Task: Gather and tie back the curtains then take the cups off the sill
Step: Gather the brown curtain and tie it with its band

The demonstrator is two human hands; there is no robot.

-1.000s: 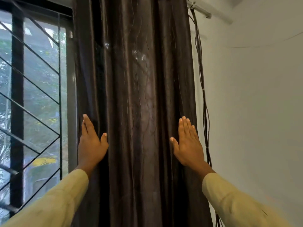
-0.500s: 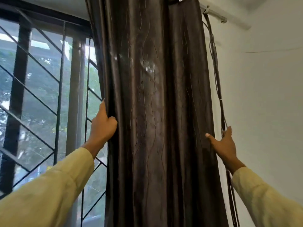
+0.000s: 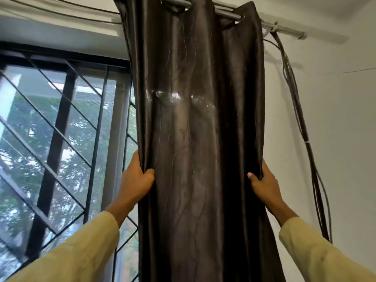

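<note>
A dark brown shiny curtain (image 3: 195, 139) hangs in bunched folds from a grey rod (image 3: 284, 27) at the top. My left hand (image 3: 136, 180) grips the curtain's left edge, fingers wrapped behind the fabric and thumb in front. My right hand (image 3: 264, 184) grips the right edge the same way, at about the same height. Both arms wear pale yellow sleeves. No cups and no sill are in view.
A window with a black diagonal metal grille (image 3: 61, 149) fills the left, trees showing behind it. A bundle of dark cables (image 3: 305, 139) hangs down the white wall (image 3: 345, 129) just right of the curtain.
Both hands went from lying flat on the curtain to closing around its left and right edges, higher up. The view tilted upward, so the rod now shows.
</note>
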